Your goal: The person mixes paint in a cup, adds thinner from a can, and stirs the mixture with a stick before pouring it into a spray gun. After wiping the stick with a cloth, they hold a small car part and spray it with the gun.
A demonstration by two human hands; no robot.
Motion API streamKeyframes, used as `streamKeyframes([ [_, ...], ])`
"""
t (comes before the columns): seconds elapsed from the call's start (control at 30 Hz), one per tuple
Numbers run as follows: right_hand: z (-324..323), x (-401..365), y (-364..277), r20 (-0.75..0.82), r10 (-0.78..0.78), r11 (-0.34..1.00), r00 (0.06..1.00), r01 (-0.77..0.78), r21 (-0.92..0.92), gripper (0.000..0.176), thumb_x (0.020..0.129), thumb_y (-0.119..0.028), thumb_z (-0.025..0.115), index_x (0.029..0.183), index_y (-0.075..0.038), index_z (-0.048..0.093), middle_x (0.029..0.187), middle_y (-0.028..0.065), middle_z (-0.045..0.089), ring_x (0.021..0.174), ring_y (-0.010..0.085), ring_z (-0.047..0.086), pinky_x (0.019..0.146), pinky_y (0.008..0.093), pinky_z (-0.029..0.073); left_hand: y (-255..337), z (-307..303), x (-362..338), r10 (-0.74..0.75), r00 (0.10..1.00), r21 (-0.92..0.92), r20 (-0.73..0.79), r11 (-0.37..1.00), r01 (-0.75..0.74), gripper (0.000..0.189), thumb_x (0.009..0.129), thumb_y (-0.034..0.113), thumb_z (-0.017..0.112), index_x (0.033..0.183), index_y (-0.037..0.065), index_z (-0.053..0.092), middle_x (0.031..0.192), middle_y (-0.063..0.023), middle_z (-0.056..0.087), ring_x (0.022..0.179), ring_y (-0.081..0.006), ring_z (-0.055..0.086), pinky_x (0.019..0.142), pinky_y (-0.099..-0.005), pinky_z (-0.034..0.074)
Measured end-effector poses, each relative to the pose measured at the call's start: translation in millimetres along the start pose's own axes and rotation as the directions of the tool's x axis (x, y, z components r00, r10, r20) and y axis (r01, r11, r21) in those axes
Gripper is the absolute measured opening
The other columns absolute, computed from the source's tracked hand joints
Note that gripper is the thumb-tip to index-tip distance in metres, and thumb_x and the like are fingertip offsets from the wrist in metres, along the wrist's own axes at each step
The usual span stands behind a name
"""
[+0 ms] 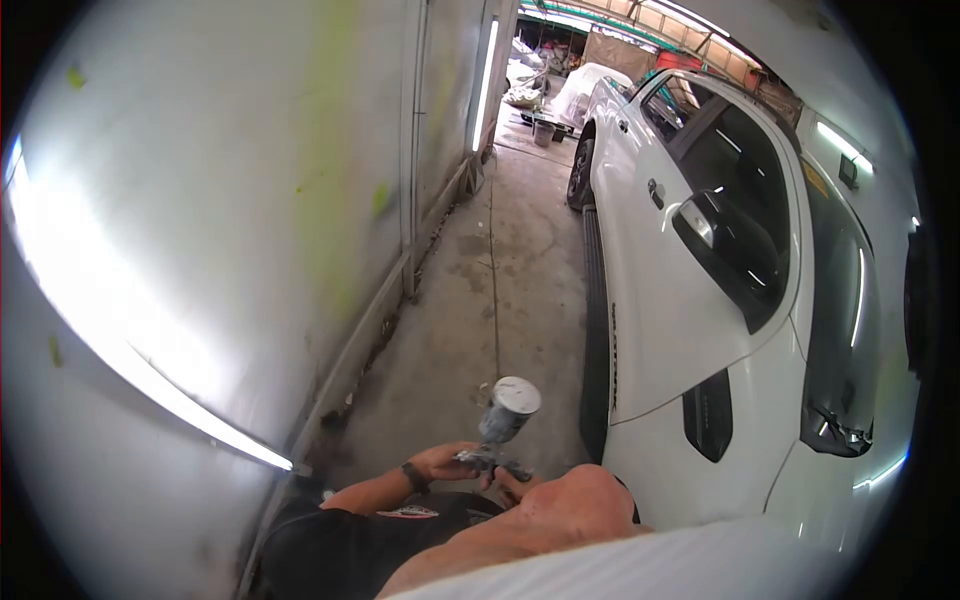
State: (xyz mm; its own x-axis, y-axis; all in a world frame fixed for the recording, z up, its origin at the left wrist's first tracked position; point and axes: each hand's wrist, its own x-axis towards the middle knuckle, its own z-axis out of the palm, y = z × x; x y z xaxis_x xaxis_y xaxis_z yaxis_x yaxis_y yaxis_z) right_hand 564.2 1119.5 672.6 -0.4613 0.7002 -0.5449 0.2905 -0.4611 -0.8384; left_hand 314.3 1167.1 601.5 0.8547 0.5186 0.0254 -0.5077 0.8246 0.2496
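A paint spray gun (488,458) is in front of my torso, with a pale-lidded, paint-smeared cup (508,412) standing on top, slightly tilted. My right hand (512,488) is closed around its handle; my forearm and shoulder partly hide the grip. From the other side, my left hand (445,461), with a dark band (414,477) on the wrist, has its fingers closed on the metal body of the gun. The white pickup truck (660,330) stands close on my right, apart from the gun.
A pale wall (240,190) with yellow-green paint marks runs along my left, with a lit tube (205,420) low on it. A concrete floor strip (500,250) lies between wall and truck. The truck's side step (596,320) and mirror (700,222) stick out. A bucket (543,133) stands far ahead.
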Motion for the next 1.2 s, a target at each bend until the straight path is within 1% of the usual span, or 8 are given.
streamKeyframes([
  [0.1, -17.2, 21.8, -64.7, -0.12, -0.177, 0.975, 0.977, 0.191, 0.115, 0.039, 0.106, -0.043, 0.06, 0.107, -0.006, 0.071, 0.087, 0.0025, 0.069, 0.049, 0.0095, 0.052, 0.044, 0.0285, 0.039, 65.6, -24.0, 58.3, -0.094, 0.981, 0.086, 0.167, 0.993, 0.081, 0.034, 0.104, 0.023, 0.064, 0.13, 0.001, 0.063, 0.124, -0.0135, 0.069, 0.11, -0.025, 0.068, 0.097, -0.0419, 0.057],
  [0.23, -72.0, 91.1, -110.7, -0.312, 0.013, 0.982, 0.95, 0.048, 0.185, 0.042, 0.108, -0.045, 0.055, 0.106, -0.006, 0.069, 0.088, 0.0046, 0.07, 0.047, 0.0115, 0.052, 0.044, 0.0286, 0.041, 167.3, -28.9, 133.0, -0.131, 0.962, 0.118, 0.24, 0.987, 0.106, 0.041, 0.104, 0.03, 0.065, 0.133, 0.002, 0.062, 0.126, -0.0145, 0.067, 0.113, -0.0285, 0.066, 0.102, -0.0463, 0.053],
  [0.27, -88.6, 110.1, -125.5, -0.306, -0.055, 0.958, 0.95, 0.136, 0.252, 0.042, 0.108, -0.045, 0.054, 0.108, -0.005, 0.068, 0.088, 0.0047, 0.07, 0.047, 0.0116, 0.052, 0.043, 0.0287, 0.041, 190.1, -55.8, 155.1, 0.092, 0.995, 0.615, 0.03, 0.784, -0.091, 0.035, 0.108, 0.035, 0.056, 0.123, 0.005, 0.064, 0.117, -0.0112, 0.07, 0.106, -0.0259, 0.069, 0.096, -0.0419, 0.054],
  [0.33, -120.8, 145.9, -152.3, -0.316, -0.115, 0.926, 0.942, 0.217, 0.309, 0.042, 0.109, -0.044, 0.053, 0.111, -0.005, 0.068, 0.088, 0.0048, 0.071, 0.047, 0.0118, 0.052, 0.042, 0.0288, 0.041, 248.3, -135.9, 210.6, 0.299, 0.923, 0.649, -0.24, 0.757, -0.076, 0.038, 0.112, 0.041, 0.047, 0.111, 0.01, 0.068, 0.107, -0.0064, 0.072, 0.099, -0.0217, 0.07, 0.092, -0.0377, 0.056],
  [0.37, -139.8, 165.3, -167.8, -0.328, -0.117, 0.929, 0.937, 0.22, 0.297, 0.042, 0.109, -0.044, 0.053, 0.112, -0.005, 0.068, 0.088, 0.0049, 0.071, 0.047, 0.0119, 0.052, 0.042, 0.0289, 0.041, 286.3, -162.2, 240.0, 0.129, 0.918, 0.177, -0.376, 0.982, -0.065, 0.039, 0.113, 0.042, 0.046, 0.109, 0.01, 0.069, 0.107, -0.005, 0.072, 0.099, -0.0201, 0.069, 0.092, -0.0378, 0.056],
  [0.47, -207.8, 240.2, -201.4, -0.33, -0.136, 0.964, 0.934, 0.201, 0.172, 0.05, 0.108, -0.053, 0.05, 0.119, -0.006, 0.065, 0.095, 0.0067, 0.07, 0.048, 0.0126, 0.052, 0.043, 0.0284, 0.04, 383.6, -157.7, 295.0, 0.284, 0.82, 0.434, -0.497, 0.9, -0.048, 0.037, 0.113, 0.042, 0.047, 0.11, 0.011, 0.069, 0.106, -0.0025, 0.071, 0.101, -0.0187, 0.068, 0.092, -0.0378, 0.056],
  [0.97, -458.2, 606.0, -436.6, -0.267, -0.136, 0.983, 0.954, 0.163, 0.083, 0.049, 0.109, -0.051, 0.052, 0.121, -0.004, 0.061, 0.096, 0.0071, 0.068, 0.047, 0.0108, 0.052, 0.039, 0.0266, 0.037, 779.0, -247.3, 485.8, 0.496, 0.669, 0.391, -0.554, 0.864, -0.317, 0.031, 0.111, 0.039, 0.052, 0.109, 0.012, 0.067, 0.099, -0.0007, 0.069, 0.098, -0.0176, 0.066, 0.088, -0.0368, 0.053],
  [1.2, -598.9, 727.6, -550.1, -0.416, -0.152, 0.971, 0.896, 0.215, 0.107, 0.044, 0.108, -0.048, 0.054, 0.117, -0.005, 0.062, 0.092, 0.0057, 0.068, 0.044, 0.0114, 0.051, 0.038, 0.0275, 0.037, 960.0, -262.7, 653.4, 0.43, 0.762, 0.443, -0.485, 0.872, -0.21, 0.033, 0.112, 0.037, 0.049, 0.107, 0.011, 0.067, 0.097, -0.0015, 0.069, 0.094, -0.0166, 0.067, 0.085, -0.0351, 0.054],
])
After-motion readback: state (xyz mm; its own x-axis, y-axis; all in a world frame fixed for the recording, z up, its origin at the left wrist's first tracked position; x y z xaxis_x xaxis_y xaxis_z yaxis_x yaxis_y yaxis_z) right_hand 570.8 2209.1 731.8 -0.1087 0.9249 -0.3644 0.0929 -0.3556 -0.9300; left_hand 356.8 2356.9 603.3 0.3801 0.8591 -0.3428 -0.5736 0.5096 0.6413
